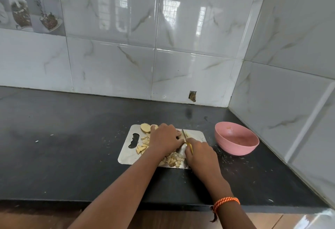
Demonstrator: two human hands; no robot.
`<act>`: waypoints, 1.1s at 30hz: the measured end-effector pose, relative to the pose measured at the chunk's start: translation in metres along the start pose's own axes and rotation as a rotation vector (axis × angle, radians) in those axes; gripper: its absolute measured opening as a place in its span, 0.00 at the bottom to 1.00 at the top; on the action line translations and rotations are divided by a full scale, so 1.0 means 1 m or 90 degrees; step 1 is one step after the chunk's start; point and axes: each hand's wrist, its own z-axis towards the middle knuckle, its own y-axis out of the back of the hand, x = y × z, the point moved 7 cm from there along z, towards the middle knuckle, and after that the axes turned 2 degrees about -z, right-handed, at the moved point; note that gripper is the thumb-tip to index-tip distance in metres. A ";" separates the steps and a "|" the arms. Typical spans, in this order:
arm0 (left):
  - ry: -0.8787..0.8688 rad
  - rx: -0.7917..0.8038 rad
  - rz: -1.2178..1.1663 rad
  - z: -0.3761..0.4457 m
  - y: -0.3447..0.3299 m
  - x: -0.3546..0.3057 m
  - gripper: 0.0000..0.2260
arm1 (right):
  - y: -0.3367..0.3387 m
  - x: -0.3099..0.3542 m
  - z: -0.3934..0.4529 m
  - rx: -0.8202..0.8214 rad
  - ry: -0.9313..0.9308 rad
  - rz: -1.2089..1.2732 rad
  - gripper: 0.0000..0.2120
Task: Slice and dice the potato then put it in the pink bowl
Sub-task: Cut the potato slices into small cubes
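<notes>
My left hand lies flat and curled over the potato piece I am cutting near the middle of the steel cutting board, fingers pressed down on it; the piece itself is almost wholly hidden under them. My right hand is closed round the yellow-handled knife, whose blade stands just beside my left fingertips. That closeness is the main risk, I judge: if the piece rolls or the blade slides sideways on the wet cut face, it meets a finger.

Diced potato pieces crowd the board's near edge, under my wrists, and more lie toward its left edge, so a careless sweep of my forearm could push them onto the countertop. Two uncut slices wait at the far left corner. The pink bowl stands off the board's right edge, well apart from the dice and holding none yet. The thin board may also skid under pressure.
</notes>
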 end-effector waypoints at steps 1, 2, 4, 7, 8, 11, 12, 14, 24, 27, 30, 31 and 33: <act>0.001 0.004 -0.001 0.000 0.000 0.000 0.20 | 0.001 0.000 0.000 0.004 -0.003 -0.001 0.13; 0.002 0.006 -0.003 -0.001 0.000 0.000 0.20 | 0.001 0.000 0.001 0.007 -0.003 -0.002 0.13; 0.007 0.007 -0.007 -0.002 0.001 0.000 0.20 | 0.003 0.003 0.000 0.010 0.004 -0.005 0.14; 0.013 -0.003 -0.008 -0.002 0.000 0.000 0.19 | 0.007 0.009 -0.008 0.017 0.010 -0.013 0.13; 0.016 -0.006 -0.012 -0.002 0.000 0.001 0.19 | 0.009 0.010 -0.013 0.020 0.011 -0.015 0.13; 0.017 -0.014 -0.029 -0.001 0.002 0.002 0.17 | 0.015 0.014 -0.032 0.033 0.017 -0.032 0.13; 0.015 -0.012 -0.030 -0.001 0.002 0.001 0.17 | 0.017 0.013 -0.038 0.038 0.017 -0.041 0.13; 0.011 -0.008 -0.026 -0.002 0.003 0.000 0.18 | 0.020 0.008 -0.048 0.042 0.002 -0.050 0.14; 0.015 -0.013 -0.041 -0.002 0.003 0.002 0.17 | 0.030 0.003 -0.051 -0.001 -0.038 -0.003 0.16; 0.009 -0.013 -0.038 -0.001 0.002 0.002 0.17 | 0.024 0.007 -0.036 0.004 -0.036 -0.014 0.10; 0.009 -0.017 -0.049 0.000 0.001 0.003 0.18 | 0.013 0.007 -0.017 0.002 -0.037 -0.008 0.09; 0.008 -0.015 -0.051 0.001 0.001 0.004 0.18 | 0.009 0.005 -0.012 0.003 -0.041 -0.005 0.09; 0.004 -0.013 -0.043 0.002 -0.001 0.004 0.19 | 0.005 0.002 -0.004 -0.008 -0.047 0.002 0.11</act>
